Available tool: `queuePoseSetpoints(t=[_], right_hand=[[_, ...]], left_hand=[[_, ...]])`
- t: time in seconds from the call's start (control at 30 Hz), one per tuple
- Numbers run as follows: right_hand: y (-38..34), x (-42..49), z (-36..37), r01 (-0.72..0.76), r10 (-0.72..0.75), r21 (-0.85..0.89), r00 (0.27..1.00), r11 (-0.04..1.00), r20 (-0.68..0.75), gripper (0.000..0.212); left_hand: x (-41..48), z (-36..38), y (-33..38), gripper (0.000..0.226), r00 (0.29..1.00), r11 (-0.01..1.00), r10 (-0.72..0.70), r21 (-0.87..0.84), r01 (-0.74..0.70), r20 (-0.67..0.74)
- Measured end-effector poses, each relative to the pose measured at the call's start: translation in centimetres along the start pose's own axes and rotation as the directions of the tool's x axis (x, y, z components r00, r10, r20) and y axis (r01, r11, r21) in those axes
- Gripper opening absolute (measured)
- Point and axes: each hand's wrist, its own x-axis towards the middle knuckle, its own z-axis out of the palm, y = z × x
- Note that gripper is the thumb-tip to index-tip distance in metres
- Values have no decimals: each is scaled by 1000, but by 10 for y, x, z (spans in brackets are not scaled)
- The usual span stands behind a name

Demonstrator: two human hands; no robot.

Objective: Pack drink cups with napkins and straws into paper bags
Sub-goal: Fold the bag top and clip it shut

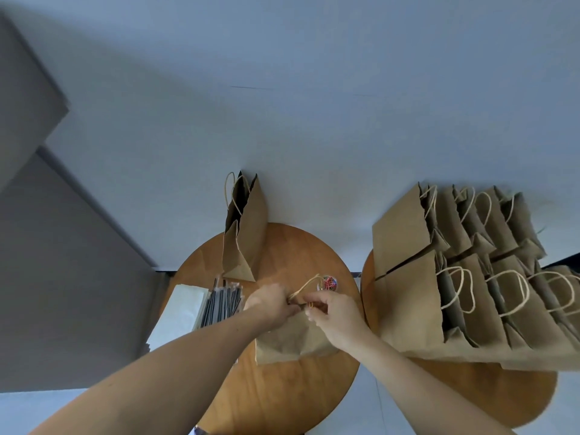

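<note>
A brown paper bag [288,340] stands on the round wooden table [282,397] right in front of me. My left hand [270,304] pinches the bag's closed top edge by the twine handle. My right hand [335,318] pinches the same edge from the right, with a small yellow clip at its fingertips. What is inside the bag is hidden. Wrapped black straws [222,304] lie at the table's left, next to a stack of white napkins [179,315]. No drink cup shows.
An open, empty-looking paper bag [244,233] stands at the table's far side. A small clear tub of coloured clips [329,282] sits behind my hands. Several handled paper bags [464,277] crowd a second round table [489,400] to the right. A grey cabinet [62,246] stands left.
</note>
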Motion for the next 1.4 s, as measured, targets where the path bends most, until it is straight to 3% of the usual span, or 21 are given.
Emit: queuePoseSetpoints(t=[0.13, 0.37, 0.5, 0.83, 1.07, 1.4], right_hand=[[0, 3, 0, 125, -132, -171, 991, 977, -35, 20], [5, 9, -2, 197, -208, -230, 978, 953, -22, 15], [8, 14, -6, 270, -265, -327, 962, 906, 59, 19], [20, 32, -8, 278, -257, -413, 961, 867, 106, 11], [13, 44, -10, 305, -260, -401, 952, 864, 163, 22], [10, 47, -9, 338, -279, -487, 941, 805, 191, 20]], left_hand=[[-6, 4, -3, 24, 1000, 1000, 15, 8, -15, -11], [-14, 17, -4, 24, 995, 996, 77, 48, -75, -64], [-18, 18, -3, 29, 992, 992, 91, 96, -83, -83], [-19, 15, 2, 34, 997, 990, 71, 124, -68, -20], [-21, 15, 3, 32, 998, 993, 55, 109, -51, -39], [-16, 15, -1, 24, 997, 997, 62, 57, -59, -53]])
